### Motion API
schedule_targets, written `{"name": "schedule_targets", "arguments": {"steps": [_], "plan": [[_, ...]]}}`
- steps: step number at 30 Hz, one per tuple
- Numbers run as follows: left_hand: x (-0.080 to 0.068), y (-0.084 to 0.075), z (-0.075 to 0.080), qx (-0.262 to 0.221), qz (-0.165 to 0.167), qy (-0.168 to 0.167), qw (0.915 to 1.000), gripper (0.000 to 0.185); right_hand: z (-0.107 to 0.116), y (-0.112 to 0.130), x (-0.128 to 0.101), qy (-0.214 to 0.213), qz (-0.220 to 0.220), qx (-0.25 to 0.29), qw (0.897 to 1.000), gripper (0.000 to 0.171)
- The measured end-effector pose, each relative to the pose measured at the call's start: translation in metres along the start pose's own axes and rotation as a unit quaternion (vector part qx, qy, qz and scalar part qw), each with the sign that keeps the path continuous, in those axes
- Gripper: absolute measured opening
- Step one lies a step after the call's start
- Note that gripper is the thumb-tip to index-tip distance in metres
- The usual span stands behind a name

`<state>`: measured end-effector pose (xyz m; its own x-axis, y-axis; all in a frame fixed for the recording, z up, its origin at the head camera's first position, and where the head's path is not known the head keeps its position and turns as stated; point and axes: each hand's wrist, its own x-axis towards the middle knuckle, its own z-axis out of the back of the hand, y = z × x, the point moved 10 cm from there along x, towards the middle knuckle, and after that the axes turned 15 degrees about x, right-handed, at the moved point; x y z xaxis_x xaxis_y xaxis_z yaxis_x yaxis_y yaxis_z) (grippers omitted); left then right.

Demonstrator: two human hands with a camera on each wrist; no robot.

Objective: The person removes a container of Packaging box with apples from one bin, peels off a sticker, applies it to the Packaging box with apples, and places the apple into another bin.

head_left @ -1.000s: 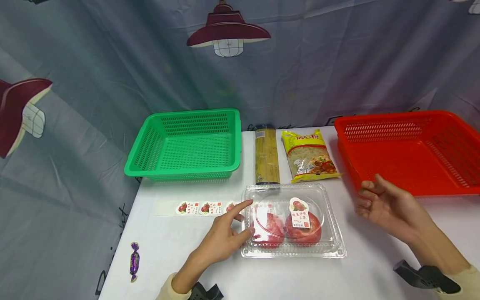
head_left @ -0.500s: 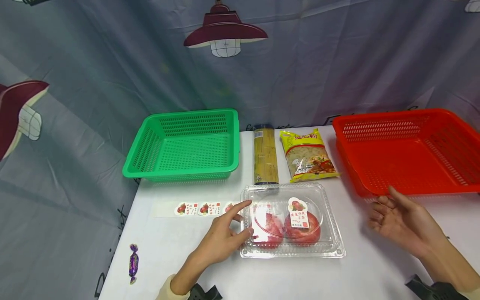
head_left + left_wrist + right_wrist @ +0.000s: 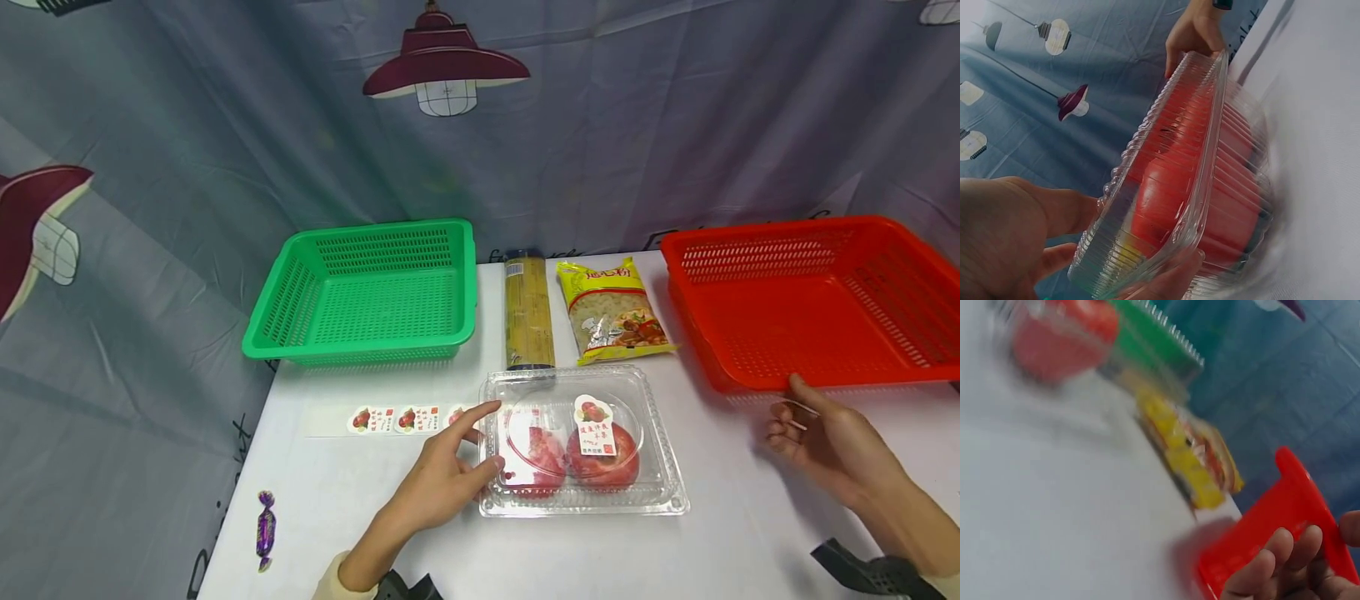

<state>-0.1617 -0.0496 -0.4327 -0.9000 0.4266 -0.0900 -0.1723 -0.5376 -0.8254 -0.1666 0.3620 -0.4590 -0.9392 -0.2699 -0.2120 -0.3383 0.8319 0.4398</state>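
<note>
A clear clamshell box [image 3: 585, 498] with two red tomatoes [image 3: 603, 457] and a label on its lid lies at the table's near middle. My left hand [image 3: 495, 435] holds its left end, index finger along the far corner and thumb against the side. The left wrist view shows the box [image 3: 1197, 187] close up, with fingers [image 3: 1054, 212] against its rim. My right hand [image 3: 783, 412] hovers at the front rim of the red basket [image 3: 825, 382], fingers loosely curled and holding nothing. In the blurred right wrist view those fingers [image 3: 1272, 565] sit beside the red basket [image 3: 1272, 525].
A green basket [image 3: 360, 343] stands at the back left. A spaghetti pack [image 3: 528, 317] and a yellow noodle bag [image 3: 615, 312] lie between the baskets. A strip of tomato stickers [image 3: 390, 418] lies left of the box. A purple candy [image 3: 266, 529] sits near the left edge.
My right hand has drifted right and slightly down, away from the box, to the red basket's front rim. The left hand and the box have stayed put.
</note>
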Motion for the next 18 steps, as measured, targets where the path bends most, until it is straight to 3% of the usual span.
{"name": "schedule_targets", "arguments": {"steps": [5, 18], "plan": [[0.001, 0.0, 0.0, -0.007, 0.0, -0.004, 1.0, 0.067, 0.005, 0.02, -0.003, -0.052, 0.089, -0.127, 0.986, 0.035], [0.0, 0.0, 0.0, -0.036, 0.013, -0.028, 0.9989, 0.066, 0.007, 0.02, -0.002, -0.049, 0.086, -0.145, 0.984, 0.035]]}}
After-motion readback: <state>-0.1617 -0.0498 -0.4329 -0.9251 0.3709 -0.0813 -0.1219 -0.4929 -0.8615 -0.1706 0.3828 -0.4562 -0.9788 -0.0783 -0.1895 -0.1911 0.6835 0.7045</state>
